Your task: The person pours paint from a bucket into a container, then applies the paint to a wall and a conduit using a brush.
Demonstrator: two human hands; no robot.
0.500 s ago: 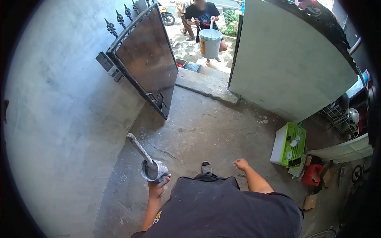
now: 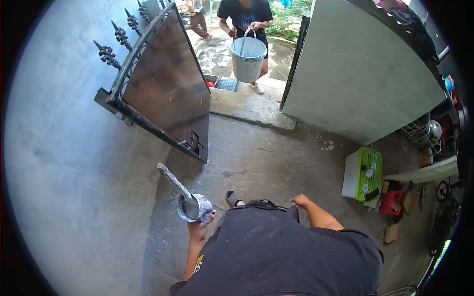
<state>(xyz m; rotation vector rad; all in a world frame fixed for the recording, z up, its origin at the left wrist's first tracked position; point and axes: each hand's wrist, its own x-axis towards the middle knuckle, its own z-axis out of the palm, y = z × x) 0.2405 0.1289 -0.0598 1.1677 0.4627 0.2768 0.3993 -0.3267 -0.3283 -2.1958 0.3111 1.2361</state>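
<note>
My left hand (image 2: 200, 228) is wrapped round a small paint-smeared can (image 2: 201, 207), held out at my left side. A long, grey-spattered handle (image 2: 173, 178) stands tilted out of the can; its lower end is hidden inside. At my right side, my right hand (image 2: 299, 201) hangs near my shirt with its fingers curled, and nothing shows in it. Ahead in the doorway, another person holds a white bucket (image 2: 248, 64) by its handle with one hand (image 2: 255, 25). Their other hand (image 2: 232, 32) grips a stick that reaches into the bucket.
A brown metal gate (image 2: 168, 84) with spikes stands open on the left, beside a grey wall (image 2: 74, 163). A concrete step (image 2: 252, 109) crosses the doorway. To the right are a green-lidded box (image 2: 369, 172) and a red container (image 2: 391, 202). Another person walks outside.
I have moved forward, so the gate looks nearer. The person with the bucket has come closer to the step. My right hand has drawn in towards my body.
</note>
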